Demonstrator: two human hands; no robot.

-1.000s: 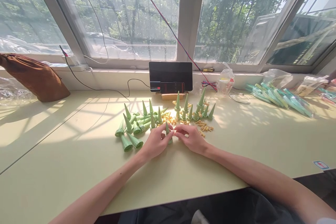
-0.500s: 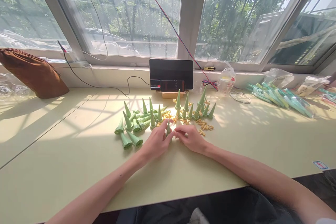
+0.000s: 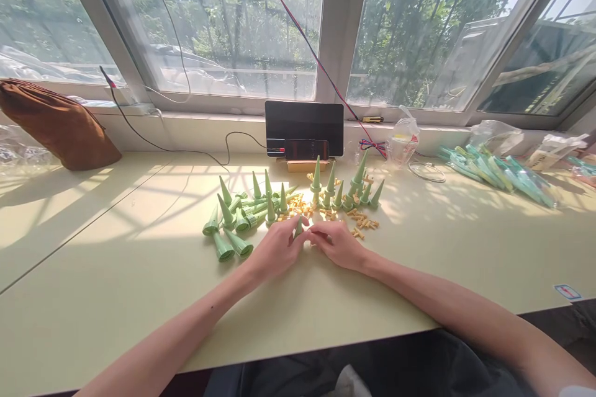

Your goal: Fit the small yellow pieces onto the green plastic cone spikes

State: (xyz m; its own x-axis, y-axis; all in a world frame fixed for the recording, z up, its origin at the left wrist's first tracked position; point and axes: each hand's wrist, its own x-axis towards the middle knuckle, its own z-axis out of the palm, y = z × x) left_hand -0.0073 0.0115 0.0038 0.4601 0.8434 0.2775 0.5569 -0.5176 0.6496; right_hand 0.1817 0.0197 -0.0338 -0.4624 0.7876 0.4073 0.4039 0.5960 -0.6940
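Observation:
My left hand (image 3: 282,245) is closed round a green plastic cone (image 3: 298,227), whose tip shows between thumb and fingers. Right beside it, my right hand (image 3: 338,245) has its fingertips pinched together near the cone's side. What they pinch, if anything, is hidden. Several loose green cones (image 3: 242,248) lie or stand to the left of my hands. Small yellow T-shaped pieces (image 3: 365,223) are scattered behind and to the right. Further back on the right, more green cones (image 3: 362,170) stand upright, some with yellow pieces on their sides.
A dark tablet (image 3: 305,121) leans at the window, a phone (image 3: 307,149) before it on a stand (image 3: 307,166). A brown pouch (image 3: 60,127) is at far left. Bagged green items (image 3: 503,177) lie at right, near a coiled white cable (image 3: 426,172).
My left fingers have closed in a little round the cone, covering more of its lower part. My right hand has hardly moved. The camera view has shifted slightly.

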